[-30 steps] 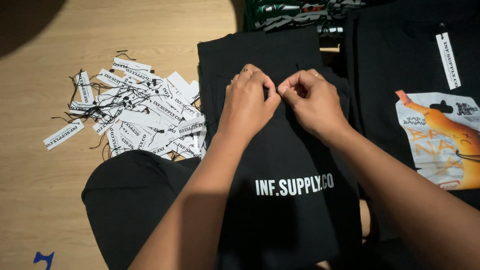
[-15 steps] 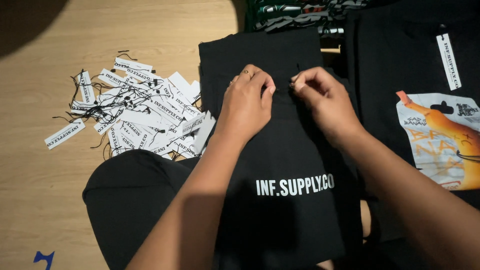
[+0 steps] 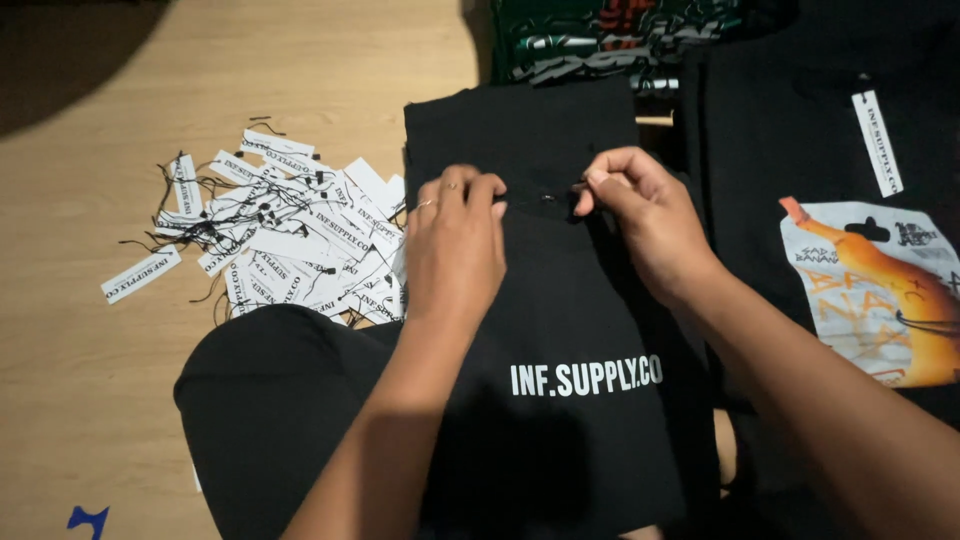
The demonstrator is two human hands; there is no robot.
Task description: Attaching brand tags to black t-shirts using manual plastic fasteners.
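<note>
I see hands further apart than before. Left hand [image 3: 455, 245] pressed flat on folded black cloth garment [image 3: 560, 330], frame centre, on pale wooden desk [image 3: 100, 400]. Right hand [image 3: 640, 215] pinching thin black string [image 3: 545, 198].

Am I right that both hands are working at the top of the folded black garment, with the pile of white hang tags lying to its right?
Not quite. The head view shows the pile of white hang tags on the wooden floor to the left of the folded black garment, not its right. The left hand and right hand are indeed at its top.
</note>
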